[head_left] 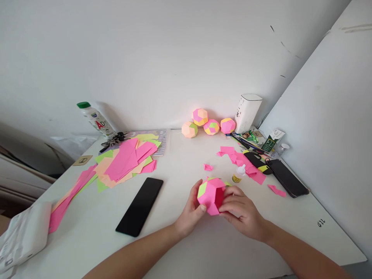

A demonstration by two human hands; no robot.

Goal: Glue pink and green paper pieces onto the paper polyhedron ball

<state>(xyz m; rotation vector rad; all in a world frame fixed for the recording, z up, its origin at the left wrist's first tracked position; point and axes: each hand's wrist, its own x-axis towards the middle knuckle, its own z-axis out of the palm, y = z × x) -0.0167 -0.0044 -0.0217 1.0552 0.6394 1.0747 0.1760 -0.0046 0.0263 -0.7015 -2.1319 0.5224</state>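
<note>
A pink and light-green folded paper ball [209, 195] is held above the front of the white table, with an opening in its right side. My left hand [190, 211] grips it from the left, thumb on its lower front. At the open edge on the right, the fingers of my right hand [242, 213] are closed on the paper; some fingertips are hidden at the opening. Just behind stands a small glue bottle [237, 175] with a white nozzle. A small folded pink paper piece [208, 167] lies beyond the ball.
Finished paper balls [211, 127] rest by the wall. Loose paper strips [124, 159] and a black phone [140, 206] lie left. Pink pieces [247, 164], a black case [289, 177] and a white box [248, 113] are right. A bottle [97, 121] stands back left.
</note>
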